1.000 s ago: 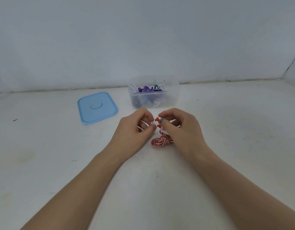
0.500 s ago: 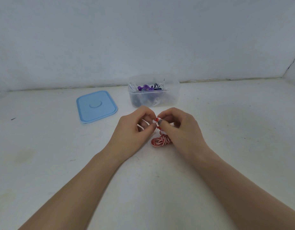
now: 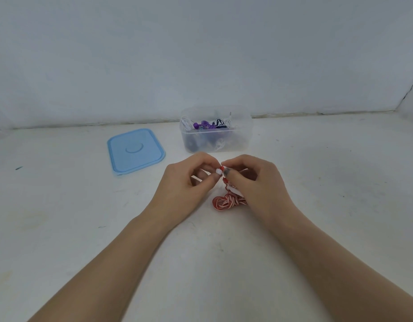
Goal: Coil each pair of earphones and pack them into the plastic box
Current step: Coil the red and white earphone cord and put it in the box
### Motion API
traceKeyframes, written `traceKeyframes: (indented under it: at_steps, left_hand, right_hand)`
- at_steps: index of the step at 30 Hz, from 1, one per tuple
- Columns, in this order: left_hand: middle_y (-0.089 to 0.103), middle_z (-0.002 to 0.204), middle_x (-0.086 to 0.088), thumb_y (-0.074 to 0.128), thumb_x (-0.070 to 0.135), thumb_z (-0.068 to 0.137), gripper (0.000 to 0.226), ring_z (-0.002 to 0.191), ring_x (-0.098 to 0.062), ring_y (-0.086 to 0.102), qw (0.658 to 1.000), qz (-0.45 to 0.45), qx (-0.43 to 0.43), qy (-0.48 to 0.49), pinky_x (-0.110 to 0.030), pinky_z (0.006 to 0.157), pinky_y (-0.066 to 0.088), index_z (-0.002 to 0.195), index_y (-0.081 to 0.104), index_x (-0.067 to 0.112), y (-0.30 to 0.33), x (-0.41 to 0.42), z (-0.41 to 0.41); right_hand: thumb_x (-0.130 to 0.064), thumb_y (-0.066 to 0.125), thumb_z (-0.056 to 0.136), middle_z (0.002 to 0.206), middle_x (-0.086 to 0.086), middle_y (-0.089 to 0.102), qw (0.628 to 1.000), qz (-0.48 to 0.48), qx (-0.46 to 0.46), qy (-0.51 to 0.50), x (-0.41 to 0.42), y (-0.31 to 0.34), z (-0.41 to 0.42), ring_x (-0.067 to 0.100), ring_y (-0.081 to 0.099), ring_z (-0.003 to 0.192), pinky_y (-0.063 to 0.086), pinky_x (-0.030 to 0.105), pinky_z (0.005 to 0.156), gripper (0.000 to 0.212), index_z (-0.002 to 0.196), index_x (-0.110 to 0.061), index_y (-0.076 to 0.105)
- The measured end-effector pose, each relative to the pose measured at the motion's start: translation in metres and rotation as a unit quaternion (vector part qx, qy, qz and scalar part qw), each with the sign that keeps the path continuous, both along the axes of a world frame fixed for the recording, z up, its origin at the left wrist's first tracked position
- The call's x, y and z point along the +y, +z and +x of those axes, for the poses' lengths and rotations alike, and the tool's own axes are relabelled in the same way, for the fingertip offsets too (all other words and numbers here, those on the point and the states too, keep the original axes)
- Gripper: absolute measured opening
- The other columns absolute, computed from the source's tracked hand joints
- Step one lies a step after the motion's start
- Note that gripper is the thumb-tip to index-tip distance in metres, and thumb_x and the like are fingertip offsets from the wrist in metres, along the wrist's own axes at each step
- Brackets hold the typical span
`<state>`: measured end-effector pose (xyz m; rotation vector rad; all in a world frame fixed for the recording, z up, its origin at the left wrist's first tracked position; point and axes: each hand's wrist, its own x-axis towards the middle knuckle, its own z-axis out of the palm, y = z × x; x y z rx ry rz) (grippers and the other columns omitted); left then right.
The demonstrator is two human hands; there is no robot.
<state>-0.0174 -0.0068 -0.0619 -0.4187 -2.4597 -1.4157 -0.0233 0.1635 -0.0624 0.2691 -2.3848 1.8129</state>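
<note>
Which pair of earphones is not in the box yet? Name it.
The red-and-white striped earphones, lying on the table between the hands and pinched by both; the purple, white and dark pairs already sit inside the plastic box.

Little changes. Left hand [image 3: 189, 182] and right hand [image 3: 254, 182] close the small gap between their fingertips and now meet, both pinching the red-and-white earbud end [image 3: 219, 170]. A second ago the red tips showed apart between the hands. Striped earphone cord bundle [image 3: 228, 202] now sits more tucked under the right hand.
</note>
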Motion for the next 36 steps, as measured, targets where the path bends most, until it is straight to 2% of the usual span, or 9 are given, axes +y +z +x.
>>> traceKeyframes:
  at_steps: [3, 8, 13, 18, 20, 24, 30, 36]
  left_hand:
    - [0.073, 0.094, 0.015, 0.070, 0.013, 0.093, 0.013, 0.082, -0.010, 0.070, 1.000, 0.012, -0.005, 0.000, -0.023, 0.071, 0.056, 0.097, 0.073, 0.025, 0.001, 0.000, 0.000]
    - [0.074, 0.090, 0.010, 0.071, 0.009, 0.092, 0.012, 0.078, -0.008, 0.070, 0.999, 0.042, -0.008, -0.010, -0.029, 0.072, 0.057, 0.093, 0.075, 0.020, 0.003, -0.002, 0.000]
    - [0.076, 0.090, 0.004, 0.072, 0.006, 0.092, 0.009, 0.079, -0.015, 0.071, 0.996, 0.075, -0.038, -0.032, -0.037, 0.075, 0.059, 0.091, 0.074, 0.015, 0.003, -0.004, -0.001]
    - [0.077, 0.090, -0.007, 0.071, 0.000, 0.090, 0.007, 0.079, -0.016, 0.072, 0.987, 0.119, -0.088, -0.069, -0.030, 0.074, 0.057, 0.095, 0.071, 0.005, 0.006, -0.008, -0.002]
    - [0.077, 0.093, -0.011, 0.070, -0.002, 0.090, 0.007, 0.080, -0.015, 0.071, 0.982, 0.136, -0.106, -0.082, -0.028, 0.075, 0.056, 0.095, 0.070, 0.004, 0.007, -0.010, -0.002]
    - [0.077, 0.090, -0.008, 0.070, -0.001, 0.090, 0.007, 0.082, -0.015, 0.071, 0.977, 0.144, -0.125, -0.092, -0.028, 0.077, 0.056, 0.091, 0.071, 0.006, 0.009, -0.011, -0.002]
    - [0.077, 0.092, -0.009, 0.068, 0.001, 0.092, 0.002, 0.084, -0.016, 0.073, 0.979, 0.140, -0.117, -0.088, -0.026, 0.076, 0.057, 0.094, 0.067, 0.000, 0.008, -0.009, -0.002]
    - [0.078, 0.089, -0.009, 0.068, 0.006, 0.095, 0.004, 0.082, -0.018, 0.075, 0.984, 0.132, -0.092, -0.079, -0.025, 0.075, 0.057, 0.096, 0.068, 0.002, 0.007, -0.007, 0.000]
  right_hand:
    - [-0.014, 0.065, 0.093, 0.085, -0.009, 0.076, 1.000, 0.000, 0.002, 0.010, 0.001, 0.001, 0.001, 0.012, 0.072, 0.082, 0.059, 0.033, 0.081, 0.019, 0.094, -0.027, 0.078]
    - [-0.011, 0.067, 0.091, 0.086, -0.004, 0.075, 0.999, -0.032, -0.009, 0.011, 0.002, -0.001, -0.001, 0.013, 0.074, 0.083, 0.059, 0.030, 0.079, 0.015, 0.101, -0.021, 0.073]
    - [-0.004, 0.068, 0.089, 0.080, 0.006, 0.075, 0.998, -0.061, -0.012, 0.032, 0.004, 0.000, 0.001, 0.022, 0.074, 0.081, 0.060, 0.031, 0.076, 0.007, 0.088, -0.010, 0.071]
    - [-0.001, 0.068, 0.089, 0.080, 0.008, 0.076, 0.996, -0.070, -0.020, 0.057, 0.006, 0.003, 0.001, 0.012, 0.073, 0.074, 0.054, 0.020, 0.067, 0.006, 0.089, -0.005, 0.072]
    - [-0.001, 0.068, 0.089, 0.081, 0.010, 0.076, 0.994, -0.082, -0.028, 0.066, 0.006, 0.004, 0.003, 0.011, 0.072, 0.073, 0.054, 0.020, 0.066, 0.005, 0.089, -0.003, 0.072]
    - [-0.001, 0.068, 0.089, 0.082, 0.012, 0.076, 0.992, -0.092, -0.040, 0.075, 0.006, 0.004, 0.003, 0.013, 0.072, 0.074, 0.055, 0.022, 0.067, 0.004, 0.089, -0.002, 0.072]
    - [-0.001, 0.068, 0.089, 0.079, 0.008, 0.076, 0.993, -0.092, -0.036, 0.070, 0.005, 0.005, 0.004, 0.010, 0.071, 0.071, 0.052, 0.019, 0.065, 0.004, 0.089, -0.002, 0.072]
    - [-0.003, 0.070, 0.088, 0.079, 0.007, 0.077, 0.993, -0.098, -0.045, 0.057, 0.004, 0.007, 0.004, 0.010, 0.072, 0.071, 0.052, 0.018, 0.064, 0.003, 0.091, -0.003, 0.071]
